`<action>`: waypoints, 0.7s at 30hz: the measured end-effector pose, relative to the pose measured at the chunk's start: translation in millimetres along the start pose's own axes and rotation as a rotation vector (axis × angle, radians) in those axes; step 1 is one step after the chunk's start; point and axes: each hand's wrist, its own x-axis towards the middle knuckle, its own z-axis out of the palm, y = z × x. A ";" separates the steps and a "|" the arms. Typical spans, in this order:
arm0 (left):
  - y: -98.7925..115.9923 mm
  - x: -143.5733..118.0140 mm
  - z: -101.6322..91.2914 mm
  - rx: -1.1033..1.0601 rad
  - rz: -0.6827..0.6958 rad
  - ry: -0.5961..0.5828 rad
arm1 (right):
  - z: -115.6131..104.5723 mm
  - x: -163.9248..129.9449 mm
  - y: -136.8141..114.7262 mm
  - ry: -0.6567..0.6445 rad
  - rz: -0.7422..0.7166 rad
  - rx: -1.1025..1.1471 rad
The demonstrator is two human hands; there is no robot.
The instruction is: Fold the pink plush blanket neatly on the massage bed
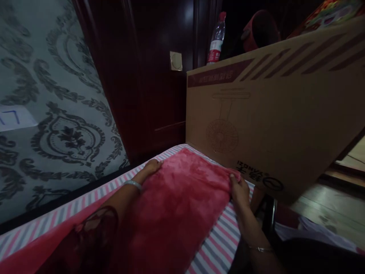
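A patterned wall (68,125) fills nine o'clock as a printed cardboard box (265,114) looms at two o'clock, beyond a striped cover (219,239). Over that cover, at six o'clock, spreads a red plush cloth (176,190), slightly rumpled. A red-capped bottle (216,43) tops the box at one o'clock. A person's right hand (240,188), at four o'clock, has its fingers clamped on a corner of the cloth; the left hand (151,167), at eight o'clock, touches its edge, though whether those fingers grip cannot be told. A pale bangle (133,184) rings the left wrist.
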 end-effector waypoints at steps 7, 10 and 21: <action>46.3 46.5 16.3 0.043 0.027 0.129 | -0.7 1.0 -4.4 0.101 -0.074 0.266; 52.0 57.1 17.9 0.061 0.041 0.184 | -2.8 4.5 -3.2 0.206 -0.040 0.356; 84.9 88.7 33.7 0.042 0.070 0.087 | -9.7 6.8 0.3 0.144 -0.073 0.054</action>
